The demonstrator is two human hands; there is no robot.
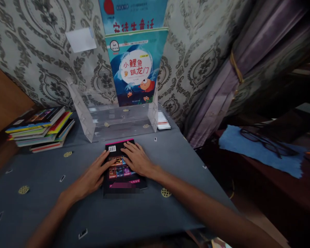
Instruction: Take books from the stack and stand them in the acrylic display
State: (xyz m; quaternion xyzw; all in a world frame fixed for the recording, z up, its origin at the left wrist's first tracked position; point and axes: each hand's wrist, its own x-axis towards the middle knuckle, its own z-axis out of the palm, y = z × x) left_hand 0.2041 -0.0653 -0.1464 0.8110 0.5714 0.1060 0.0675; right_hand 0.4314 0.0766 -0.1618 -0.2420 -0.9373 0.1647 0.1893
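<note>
A black book (pixel 115 151) with a pink top edge and a barcode lies flat, back cover up, on the grey tablecloth (pixel 54 193). My left hand (pixel 93 175) rests flat against its left side, fingers stretched out. My right hand (pixel 136 159) lies flat on the cover, fingers spread. A clear acrylic book stand (pixel 113 119) sits just beyond the book. In it stands a blue picture book (pixel 135 65) with a fish on the cover, and another blue book (pixel 133 15) shows behind it.
A stack of several colourful books (pixel 41 129) lies at the back left of the table. Patterned wallpaper rises behind. A purple curtain (pixel 222 89) hangs to the right. A blue cloth with glasses (pixel 263 148) lies on a dark surface at right.
</note>
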